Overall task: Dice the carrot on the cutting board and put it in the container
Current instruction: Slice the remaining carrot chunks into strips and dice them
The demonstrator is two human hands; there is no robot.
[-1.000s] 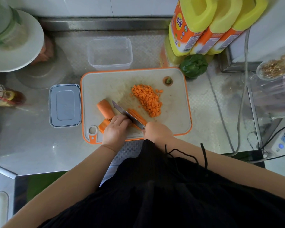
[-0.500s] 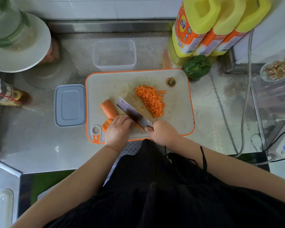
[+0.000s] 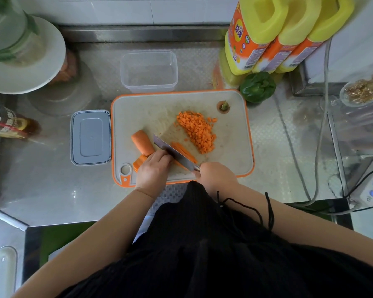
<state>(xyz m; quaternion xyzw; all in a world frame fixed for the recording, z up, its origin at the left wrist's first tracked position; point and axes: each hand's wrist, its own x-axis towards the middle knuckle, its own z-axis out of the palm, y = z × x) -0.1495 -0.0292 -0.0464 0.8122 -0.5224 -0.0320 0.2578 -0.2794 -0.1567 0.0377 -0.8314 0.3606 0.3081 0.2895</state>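
An orange-rimmed white cutting board (image 3: 235,160) holds a pile of diced carrot (image 3: 197,130), a thick carrot chunk (image 3: 142,141), thin carrot strips (image 3: 184,152) and the carrot top (image 3: 223,106). My right hand (image 3: 215,177) grips the handle of a cleaver (image 3: 172,152), whose blade lies across the carrot slices. My left hand (image 3: 154,168), fingers curled, holds the slices down right beside the blade. More slices (image 3: 138,162) stick out left of that hand. The clear, empty container (image 3: 149,70) stands just behind the board.
The container's grey lid (image 3: 91,137) lies left of the board. A green pepper (image 3: 257,87) and yellow oil bottles (image 3: 267,35) stand at the back right. A white plate (image 3: 30,78) and a sauce bottle (image 3: 11,125) are at the left; cables (image 3: 323,117) run down the right.
The blade has shifted left across the slices, and cut strips now lie exposed on its right. Both hands stay in place; the view moved slightly.
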